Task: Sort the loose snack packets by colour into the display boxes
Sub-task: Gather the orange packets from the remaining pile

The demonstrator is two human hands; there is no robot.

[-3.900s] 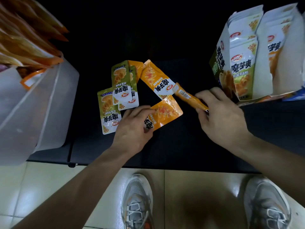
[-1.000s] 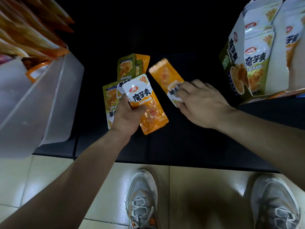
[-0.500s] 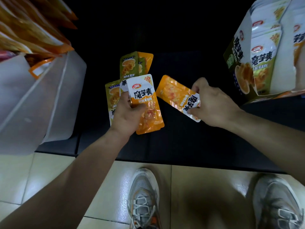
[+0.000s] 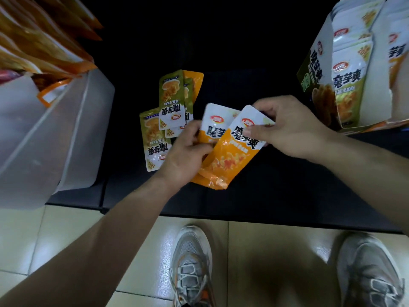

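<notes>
My left hand [image 4: 184, 156] grips an orange snack packet [image 4: 213, 127] by its left side. My right hand [image 4: 287, 127] pinches the white top of a second orange packet [image 4: 230, 159], which lies over the first one. Both are held above the black surface [image 4: 276, 185]. Left of my hands, green packets [image 4: 171, 96] lie loose, with one orange packet [image 4: 195, 82] partly under them. The green display box [image 4: 318, 78] of green packets stands at the right, and an orange-packet box [image 4: 398, 63] beside it at the frame edge.
A translucent plastic bin [image 4: 66, 134] stands at the left, with large orange bags [image 4: 37, 41] in it. The black surface's front edge runs above a tiled floor, where my two shoes [image 4: 192, 267] stand.
My right hand lifted the orange packet off the surface and brought it left onto the packet held in my left hand. The two hands are now close together.
</notes>
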